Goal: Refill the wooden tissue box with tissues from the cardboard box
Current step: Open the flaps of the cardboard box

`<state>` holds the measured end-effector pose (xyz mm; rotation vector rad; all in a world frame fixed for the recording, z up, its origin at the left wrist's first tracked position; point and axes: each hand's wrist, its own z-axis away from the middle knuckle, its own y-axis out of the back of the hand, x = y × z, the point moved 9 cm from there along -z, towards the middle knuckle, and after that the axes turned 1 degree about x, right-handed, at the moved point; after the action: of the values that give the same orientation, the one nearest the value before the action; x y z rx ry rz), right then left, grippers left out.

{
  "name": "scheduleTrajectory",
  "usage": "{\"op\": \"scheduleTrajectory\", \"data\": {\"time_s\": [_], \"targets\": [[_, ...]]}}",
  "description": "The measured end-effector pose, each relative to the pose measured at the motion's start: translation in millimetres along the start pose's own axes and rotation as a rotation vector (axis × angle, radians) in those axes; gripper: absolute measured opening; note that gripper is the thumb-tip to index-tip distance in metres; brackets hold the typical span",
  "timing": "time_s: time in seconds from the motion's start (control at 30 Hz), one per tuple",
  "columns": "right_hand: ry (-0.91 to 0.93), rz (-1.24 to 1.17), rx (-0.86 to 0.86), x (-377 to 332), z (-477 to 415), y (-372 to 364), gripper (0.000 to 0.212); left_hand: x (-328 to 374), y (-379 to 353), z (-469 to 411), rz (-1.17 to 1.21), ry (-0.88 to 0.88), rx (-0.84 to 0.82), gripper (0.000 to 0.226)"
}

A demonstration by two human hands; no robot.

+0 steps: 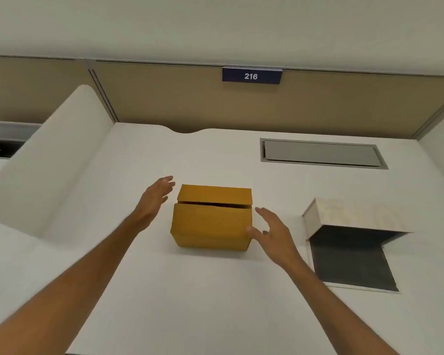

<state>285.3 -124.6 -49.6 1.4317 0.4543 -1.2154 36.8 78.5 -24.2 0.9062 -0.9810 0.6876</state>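
Note:
A brown cardboard box (212,221) stands in the middle of the white desk (190,290), its two top flaps closed with a narrow slit between them. My left hand (155,198) hovers just left of the box, fingers spread, holding nothing. Open as well, my right hand (272,234) is at the box's right front corner, its thumb touching or nearly touching the box's side. To the right, the pale wooden tissue box (354,213) stands with its hinged bottom panel (351,262) lying flat, dark inside. No tissues are visible.
A tan partition (215,103) with a blue sign "216" (251,76) runs along the desk's far edge. A grey cable-tray lid (321,153) is set into the desk at back right. A white side divider (49,162) rises on the left.

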Motion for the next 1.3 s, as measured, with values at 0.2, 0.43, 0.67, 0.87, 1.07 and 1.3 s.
{"op": "scheduleTrajectory", "data": {"time_s": [0.2, 0.43, 0.67, 0.87, 1.07, 1.3], "targets": [[-0.090, -0.081, 0.123, 4.5, 3.1, -7.6, 0.043, -13.0, -1.7, -19.0, -0.031, 0.020, -0.210, 0.055], [-0.028, -0.038, 0.241, -6.0, 10.2, 0.6, 0.032, -0.1, -11.1, -35.4, -0.268, -0.155, -0.233, 0.037], [0.054, 0.027, 0.214, -8.0, 25.8, -2.6, 0.031, 0.9, -13.1, -55.9, -0.207, -0.118, -0.096, 0.034], [0.122, -0.129, 0.078, -1.5, 53.7, -18.0, 0.032, 0.6, -16.2, -65.0, -0.226, -0.145, 0.047, 0.048], [0.082, -0.260, 0.041, 0.8, 60.9, -19.1, 0.036, 6.7, -29.1, -62.7, -0.489, -0.368, 0.025, 0.054], [0.131, -0.098, 0.072, 5.9, 61.4, -22.0, 0.033, -8.0, -47.2, -61.3, -0.712, -0.330, -0.088, 0.066]]}}
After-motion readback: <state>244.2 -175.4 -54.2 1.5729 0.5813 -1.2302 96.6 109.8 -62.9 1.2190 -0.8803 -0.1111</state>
